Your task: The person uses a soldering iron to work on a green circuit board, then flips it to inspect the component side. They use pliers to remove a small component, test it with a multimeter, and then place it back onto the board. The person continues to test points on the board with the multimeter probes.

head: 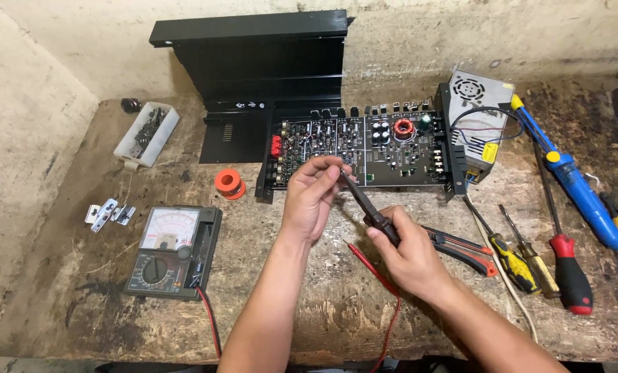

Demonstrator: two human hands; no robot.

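Head view: needle-nose pliers (361, 199), black, slim and rigid, held above the wooden workbench (323, 304) just at 6 o'clock of the black circuit board (364, 148); the right hand (409, 252) is clenched round the handles, and the left hand (312, 197) pinches at the jaw tips, whatever it holds there being too small to tell. Judged light, stiff and non-fragile; best gripped at the handles, the metal nose being narrow and likely slippery. Analogue multimeter (171, 252) at 9 o'clock, screwdrivers (530, 259) at 3 o'clock.
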